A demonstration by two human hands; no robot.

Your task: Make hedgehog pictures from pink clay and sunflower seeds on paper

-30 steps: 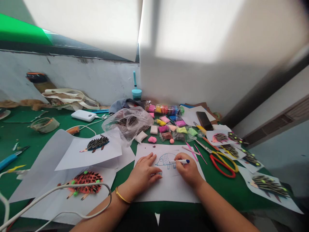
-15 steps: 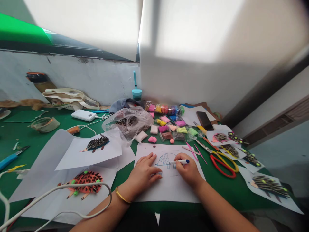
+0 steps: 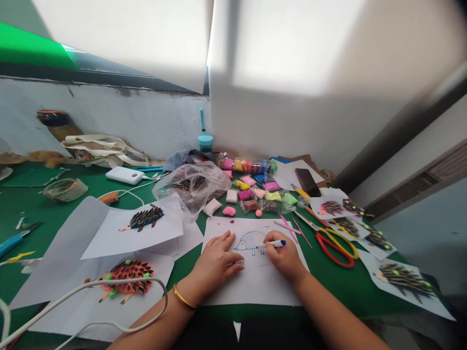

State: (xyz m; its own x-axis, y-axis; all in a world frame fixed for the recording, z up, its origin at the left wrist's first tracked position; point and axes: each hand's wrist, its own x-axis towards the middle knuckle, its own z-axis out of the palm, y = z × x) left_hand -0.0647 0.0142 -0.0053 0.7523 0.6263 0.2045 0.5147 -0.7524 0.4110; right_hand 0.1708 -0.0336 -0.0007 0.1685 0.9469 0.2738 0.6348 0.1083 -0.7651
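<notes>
My right hand (image 3: 286, 257) is closed around a white marker (image 3: 273, 243) with a dark blue end. Its tip meets a white sheet of paper (image 3: 251, 289) at a blue outline drawing of a hedgehog (image 3: 249, 240), whose front part is filled with short marks. My left hand (image 3: 216, 257) lies on the same sheet, left of the drawing, fingers spread. A small pale bluish thing (image 3: 240, 262) shows by its fingers, partly hidden; I cannot make out what it is. Just beyond the paper sit a pink lump of clay (image 3: 229, 211) and a small coral ball (image 3: 259, 213).
Red and yellow-handled scissors (image 3: 335, 248) lie right of the paper, near several finished hedgehog pictures (image 3: 406, 279). Packets of coloured clay (image 3: 273, 196) and a plastic bag of seeds (image 3: 189, 187) stand behind. On the left, a white cable (image 3: 91, 281) crosses a red hedgehog picture (image 3: 127, 277).
The whole view has shifted slightly to the left. The marker tip stays near the hedgehog's belly and legs, and both hands keep nearly the same pose.
</notes>
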